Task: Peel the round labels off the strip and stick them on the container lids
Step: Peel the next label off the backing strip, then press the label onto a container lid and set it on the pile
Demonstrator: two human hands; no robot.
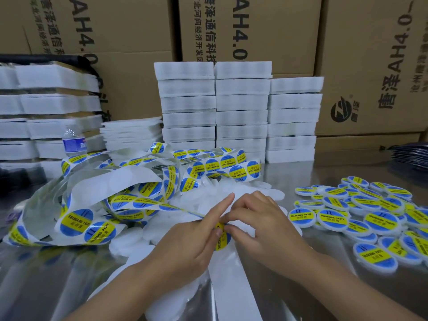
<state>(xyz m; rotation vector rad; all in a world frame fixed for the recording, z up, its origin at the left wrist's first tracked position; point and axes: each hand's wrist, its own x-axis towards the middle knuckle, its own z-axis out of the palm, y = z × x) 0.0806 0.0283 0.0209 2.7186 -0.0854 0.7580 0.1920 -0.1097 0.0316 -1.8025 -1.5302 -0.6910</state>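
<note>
A long label strip [97, 218] with round blue-and-yellow "soldering paste" labels lies tangled across the left and middle of the metal table. My left hand [192, 242] grips the strip near its end, index finger stretched forward. My right hand [261, 223] pinches the edge of one round label [221, 239] between the two hands. Plain white container lids [208, 200] lie heaped under and behind my hands. Labelled containers [379, 223] are piled at the right.
Stacks of white foam trays [240, 112] stand at the back and at the left. A water bottle [74, 142] stands at the left behind the strip. Cardboard boxes [370, 66] wall off the rear. Empty backing strip [234, 288] runs toward me.
</note>
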